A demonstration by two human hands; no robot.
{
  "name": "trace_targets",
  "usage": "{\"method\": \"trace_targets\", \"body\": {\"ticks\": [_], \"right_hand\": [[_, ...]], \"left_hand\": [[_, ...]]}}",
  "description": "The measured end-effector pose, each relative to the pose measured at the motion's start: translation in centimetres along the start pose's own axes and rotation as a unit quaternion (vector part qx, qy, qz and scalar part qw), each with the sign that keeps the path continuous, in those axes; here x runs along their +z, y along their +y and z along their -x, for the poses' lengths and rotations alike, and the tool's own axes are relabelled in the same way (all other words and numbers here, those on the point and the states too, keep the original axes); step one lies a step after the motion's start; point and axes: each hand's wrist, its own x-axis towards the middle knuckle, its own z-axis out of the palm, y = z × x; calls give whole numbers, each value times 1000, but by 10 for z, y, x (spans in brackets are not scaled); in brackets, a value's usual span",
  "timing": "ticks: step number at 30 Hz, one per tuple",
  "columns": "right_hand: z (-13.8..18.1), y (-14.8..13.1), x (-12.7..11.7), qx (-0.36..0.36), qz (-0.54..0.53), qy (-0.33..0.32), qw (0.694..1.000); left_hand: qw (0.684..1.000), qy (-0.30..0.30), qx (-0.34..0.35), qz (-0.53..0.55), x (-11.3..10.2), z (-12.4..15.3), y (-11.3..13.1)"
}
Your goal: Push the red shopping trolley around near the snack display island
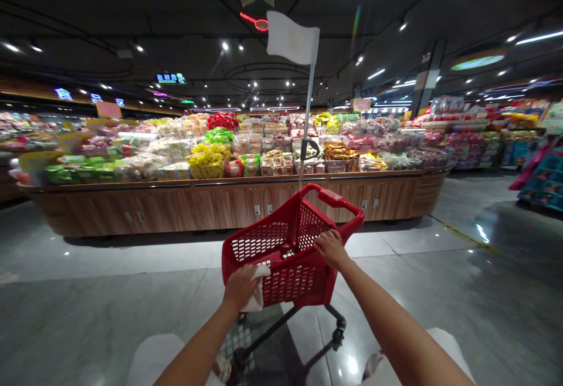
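A red plastic shopping cart (281, 242) with a mesh basket stands on the floor in front of me. A thin pole with a white flag (292, 39) rises from it. My left hand (241, 285) grips the near left rim of the basket, closed around a white cloth (259, 295) pressed against the rim. My right hand (331, 248) is closed on the near right rim of the cart, just below its red handle (341, 198). The basket looks empty from here.
A long wooden display counter (229, 204) piled with packaged snacks runs across the aisle ahead. More shelves of goods (466, 136) stand at the right, blue crates (545, 180) at far right. A glossy grey tile floor (109, 286) spreads around the cart.
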Motion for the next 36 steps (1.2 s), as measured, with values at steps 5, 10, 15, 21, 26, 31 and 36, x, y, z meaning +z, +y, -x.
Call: {"method": "trace_targets", "body": {"ticks": [5, 10, 15, 21, 26, 31, 36], "right_hand": [[-2, -24, 7, -8, -18, -26, 999], [9, -59, 29, -52, -45, -75, 995], [23, -50, 39, -55, -13, -58, 997], [12, -39, 35, -10, 9, -92, 996], [4, -59, 33, 34, 11, -133, 991], [18, -89, 45, -55, -48, -143, 987], [24, -84, 49, -37, -46, -147, 987]], "left_hand": [[1000, -3, -3, 14, -4, -24, 51], [999, -1, 30, 36, -11, -56, 122], [998, -12, 59, 31, -6, -34, 85], [999, 9, 39, 27, 9, 29, -17], [1000, -2, -5, 20, 3, 20, 3], [1000, -1, 4, 29, -5, -22, 77], [999, 2, 46, 20, 5, -28, 93]]}}
